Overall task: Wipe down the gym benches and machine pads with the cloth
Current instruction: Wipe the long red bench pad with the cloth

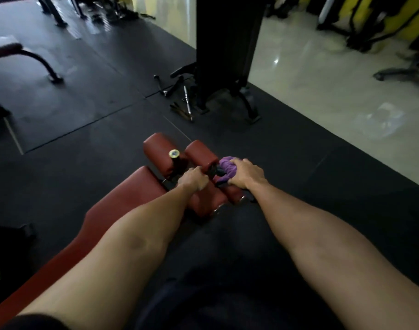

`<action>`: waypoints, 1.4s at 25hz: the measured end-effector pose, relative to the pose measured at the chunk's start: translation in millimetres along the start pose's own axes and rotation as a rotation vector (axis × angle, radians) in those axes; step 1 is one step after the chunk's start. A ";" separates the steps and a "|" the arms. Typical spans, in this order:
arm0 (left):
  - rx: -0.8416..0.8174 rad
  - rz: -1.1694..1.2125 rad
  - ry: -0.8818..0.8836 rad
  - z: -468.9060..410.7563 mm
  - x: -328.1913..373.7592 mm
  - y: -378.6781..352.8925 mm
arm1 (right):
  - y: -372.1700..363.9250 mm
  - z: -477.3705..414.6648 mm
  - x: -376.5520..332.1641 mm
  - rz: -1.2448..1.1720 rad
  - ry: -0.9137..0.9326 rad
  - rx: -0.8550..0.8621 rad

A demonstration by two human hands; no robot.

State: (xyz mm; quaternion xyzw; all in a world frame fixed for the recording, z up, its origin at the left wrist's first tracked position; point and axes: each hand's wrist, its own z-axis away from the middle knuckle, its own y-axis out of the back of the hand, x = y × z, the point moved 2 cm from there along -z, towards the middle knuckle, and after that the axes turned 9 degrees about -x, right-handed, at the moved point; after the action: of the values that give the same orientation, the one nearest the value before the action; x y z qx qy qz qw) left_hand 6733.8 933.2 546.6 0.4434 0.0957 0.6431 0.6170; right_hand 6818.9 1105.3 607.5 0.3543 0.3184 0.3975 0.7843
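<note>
Head view. Item: purple cloth (227, 166), bunched beneath our right hand (246, 173), whose fingers curl round it. A red roller pad (200, 152) lies just beyond the fingertips. We judge the cloth soft, light and crushable, best held wadded in the palm. Left hand (194, 180): fingers curled beside the black frame bar (213, 172); we cannot tell whether they grip it.

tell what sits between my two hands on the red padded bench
A black frame fitting, beside the purple cloth the right hand grips; head view.
</note>
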 end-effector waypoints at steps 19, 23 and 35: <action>-0.070 -0.226 -0.190 -219.7 306.9 -9.8 | 155.6 -112.4 277.6 -0.243 -0.216 0.185; -0.017 -0.207 -0.127 -259.7 362.8 -12.5 | 203.5 -168.1 327.2 -0.200 -0.125 0.184; 0.131 -0.035 0.146 -372.7 412.4 72.2 | 336.0 -356.6 323.0 -0.049 0.206 0.114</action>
State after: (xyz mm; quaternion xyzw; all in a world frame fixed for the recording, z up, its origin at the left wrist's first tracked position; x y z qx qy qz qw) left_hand 6489.8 1437.6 562.2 0.4332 0.1901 0.6551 0.5891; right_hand 6562.1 1633.0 614.2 0.3478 0.4279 0.3936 0.7356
